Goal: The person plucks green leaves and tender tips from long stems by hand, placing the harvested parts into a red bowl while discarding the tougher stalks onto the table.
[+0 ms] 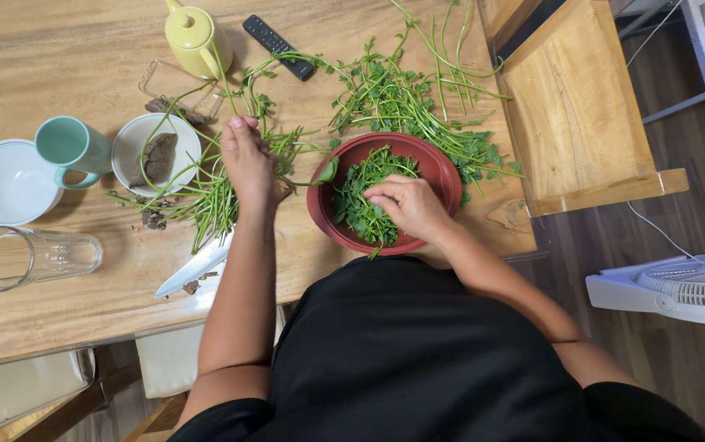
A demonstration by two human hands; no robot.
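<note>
Centre of the frame: my right hand [408,205] rests inside the red bowl [442,176], fingers curled and pressed together on the picked green leaves [361,205] that fill the bowl's left half. My fingertips are buried in the leaves, so I cannot tell whether they pinch one.

Left of centre: my left hand [248,160] lies on the wooden table [58,57], just beside the bowl's left rim. Its fingers are drawn close together around a bundle of bare green stems [209,200], which fan out toward the lower left. One leaf on a thin stalk [326,170] reaches from this hand to the bowl's rim.

Upper centre to right: a loose heap of leafy stems [406,98] lies on the table behind the bowl, touching its far rim.

Below my left forearm: a white-bladed knife [193,268], partly hidden by the arm.

Left third: a clear glass [29,258] on its side, a white bowl [4,184], a mint-green mug [70,147], and a small white dish [135,135] holding a brown clump [158,155].

Upper edge: a yellow jug [193,37], a black remote control [277,46] and a clear plastic tray [174,84].

Right side: a wooden chair [582,106]; lower right, a white fan [680,286] on the floor.
</note>
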